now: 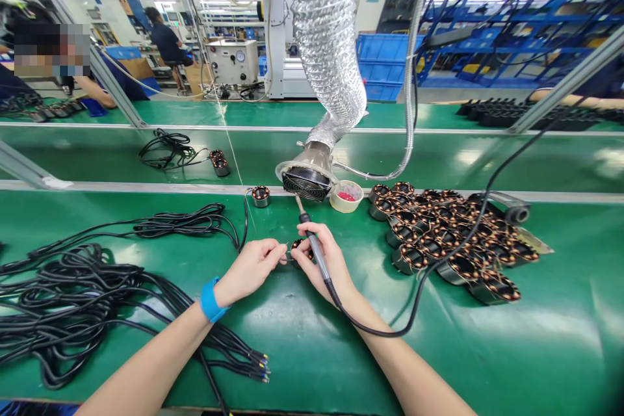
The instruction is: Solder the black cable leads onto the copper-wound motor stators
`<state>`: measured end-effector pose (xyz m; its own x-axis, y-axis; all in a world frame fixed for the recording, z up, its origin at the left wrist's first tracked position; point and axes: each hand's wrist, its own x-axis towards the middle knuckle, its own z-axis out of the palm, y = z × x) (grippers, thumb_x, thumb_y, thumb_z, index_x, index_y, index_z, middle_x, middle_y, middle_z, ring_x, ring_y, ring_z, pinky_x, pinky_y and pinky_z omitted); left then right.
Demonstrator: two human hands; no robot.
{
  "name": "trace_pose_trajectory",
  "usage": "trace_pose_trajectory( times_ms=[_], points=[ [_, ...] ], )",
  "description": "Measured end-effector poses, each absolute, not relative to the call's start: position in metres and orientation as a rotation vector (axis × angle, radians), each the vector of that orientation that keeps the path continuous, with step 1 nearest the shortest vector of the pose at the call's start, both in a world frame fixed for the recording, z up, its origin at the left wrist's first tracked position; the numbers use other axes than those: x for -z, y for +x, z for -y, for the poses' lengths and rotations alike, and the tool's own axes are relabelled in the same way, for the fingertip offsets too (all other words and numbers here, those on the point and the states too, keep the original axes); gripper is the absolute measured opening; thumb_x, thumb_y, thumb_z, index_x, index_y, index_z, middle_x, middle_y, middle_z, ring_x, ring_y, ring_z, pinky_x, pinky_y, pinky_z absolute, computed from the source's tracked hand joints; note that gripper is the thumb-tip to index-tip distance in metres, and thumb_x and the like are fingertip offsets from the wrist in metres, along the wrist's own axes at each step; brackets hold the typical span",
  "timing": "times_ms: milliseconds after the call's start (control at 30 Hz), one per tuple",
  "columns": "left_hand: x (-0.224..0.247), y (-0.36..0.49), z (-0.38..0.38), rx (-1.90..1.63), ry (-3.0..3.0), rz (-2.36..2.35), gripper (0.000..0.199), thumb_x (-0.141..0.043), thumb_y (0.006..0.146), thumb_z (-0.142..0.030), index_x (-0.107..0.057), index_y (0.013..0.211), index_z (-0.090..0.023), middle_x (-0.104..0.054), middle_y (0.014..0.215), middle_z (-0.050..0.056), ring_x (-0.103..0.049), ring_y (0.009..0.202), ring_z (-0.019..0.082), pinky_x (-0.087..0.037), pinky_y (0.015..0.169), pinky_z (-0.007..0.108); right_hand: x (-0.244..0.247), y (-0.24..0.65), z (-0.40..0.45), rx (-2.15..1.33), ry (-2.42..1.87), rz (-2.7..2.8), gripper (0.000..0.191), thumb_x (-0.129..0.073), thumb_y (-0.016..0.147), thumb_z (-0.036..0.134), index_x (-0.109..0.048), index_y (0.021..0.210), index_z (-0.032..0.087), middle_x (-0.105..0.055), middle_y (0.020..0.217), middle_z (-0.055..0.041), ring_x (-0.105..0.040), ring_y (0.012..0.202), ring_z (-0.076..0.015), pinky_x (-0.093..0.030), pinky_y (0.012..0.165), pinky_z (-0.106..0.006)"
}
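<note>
My right hand (335, 268) is wrapped around a soldering iron (318, 251), its tip pointing up and away towards the fume hood. The thumb and fingers of that hand also touch a small motor stator (296, 246), partly hidden behind them. Close by on the left, my left hand (249, 268), with a blue band (211, 299) at the wrist, pinches what looks like a thin wire at the stator's side. A second stator (260, 195) stands farther back, with a black cable beside it.
Many wound stators (448, 227) are grouped on the right. Black cables (73, 299) lie in coils on the left. A fume hood (308, 172) hangs above a tub (346, 196) with something red inside. The iron's cord loops over my right forearm. Co-workers are beyond the bench.
</note>
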<state>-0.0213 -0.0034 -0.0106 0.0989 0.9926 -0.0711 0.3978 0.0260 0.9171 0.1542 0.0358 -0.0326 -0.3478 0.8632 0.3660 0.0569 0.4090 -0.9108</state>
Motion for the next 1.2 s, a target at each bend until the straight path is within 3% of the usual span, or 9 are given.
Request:
trace_pose_trajectory(
  times_ms=[233,367,567,667,767,867,967,1200],
  points=[
    [-0.002,-0.031,0.002,-0.797,1.274,-1.396,0.037,-0.069,0.077,-0.051,-0.065,0.081,-0.014,-0.055,0.063,-0.003,-0.039,0.047,0.008,-0.029,0.045,0.021,0.032,0.155,-0.036,-1.058,-0.816,1.732,0.037,-0.062,0.084,0.014,-0.052,0.118,0.026,-0.055,0.100,-0.0011,-0.062,0.068,-0.0089,-0.055,0.072,-0.026],
    [-0.001,-0.027,0.002,-0.866,1.268,-1.438,0.035,-0.069,0.078,-0.048,-0.066,0.075,-0.013,-0.057,0.062,-0.002,-0.041,0.052,0.009,-0.031,0.050,0.021,0.033,0.155,-0.036,-1.062,-0.803,1.727,0.037,-0.062,0.084,0.015,-0.052,0.118,0.026,-0.055,0.098,-0.0006,-0.062,0.068,-0.0091,-0.055,0.072,-0.027],
    [0.009,-0.012,0.003,-0.965,1.409,-1.491,0.043,-0.057,0.088,-0.051,-0.072,0.073,-0.013,-0.068,0.071,0.005,-0.056,0.069,0.017,-0.041,0.066,0.026,0.033,0.155,-0.035,-1.086,-0.795,1.718,0.035,-0.060,0.086,0.016,-0.051,0.118,0.027,-0.053,0.100,-0.0012,-0.063,0.072,-0.0099,-0.056,0.073,-0.027],
    [0.008,-0.014,0.004,-0.962,1.372,-1.475,0.052,-0.053,0.089,-0.058,-0.070,0.068,-0.013,-0.059,0.058,0.001,-0.049,0.058,0.014,-0.038,0.059,0.025,0.033,0.155,-0.035,-1.084,-0.791,1.720,0.036,-0.060,0.086,0.016,-0.050,0.119,0.027,-0.053,0.100,-0.0011,-0.063,0.072,-0.0101,-0.056,0.074,-0.028],
    [0.002,-0.018,0.004,-0.937,1.276,-1.420,0.046,-0.061,0.084,-0.058,-0.068,0.075,-0.013,-0.051,0.056,-0.003,-0.037,0.050,0.009,-0.031,0.052,0.023,0.032,0.155,-0.035,-1.069,-0.810,1.720,0.036,-0.061,0.086,0.016,-0.051,0.119,0.027,-0.054,0.098,-0.0008,-0.063,0.072,-0.0104,-0.056,0.074,-0.028],
    [-0.002,-0.018,0.004,-0.950,1.224,-1.361,0.038,-0.072,0.077,-0.051,-0.067,0.080,-0.013,-0.059,0.066,-0.001,-0.044,0.057,0.009,-0.035,0.056,0.022,0.033,0.156,-0.035,-1.050,-0.827,1.731,0.036,-0.061,0.086,0.016,-0.052,0.119,0.027,-0.055,0.098,-0.0008,-0.064,0.073,-0.0108,-0.055,0.076,-0.028],
    [0.000,-0.017,0.004,-0.985,1.225,-1.359,0.036,-0.071,0.077,-0.048,-0.070,0.080,-0.012,-0.065,0.074,0.003,-0.051,0.065,0.012,-0.039,0.062,0.023,0.034,0.156,-0.035,-1.055,-0.831,1.733,0.036,-0.061,0.086,0.015,-0.052,0.119,0.027,-0.056,0.098,-0.0008,-0.064,0.074,-0.0113,-0.055,0.078,-0.029],
    [-0.001,-0.024,0.001,-0.880,1.068,-1.342,0.036,-0.068,0.078,-0.050,-0.063,0.074,-0.015,-0.046,0.054,-0.006,-0.026,0.043,0.005,-0.015,0.042,0.021,0.033,0.156,-0.035,-1.061,-0.830,1.729,0.036,-0.061,0.086,0.016,-0.051,0.119,0.027,-0.056,0.097,-0.0007,-0.065,0.074,-0.0119,-0.056,0.078,-0.030]
  ],
)
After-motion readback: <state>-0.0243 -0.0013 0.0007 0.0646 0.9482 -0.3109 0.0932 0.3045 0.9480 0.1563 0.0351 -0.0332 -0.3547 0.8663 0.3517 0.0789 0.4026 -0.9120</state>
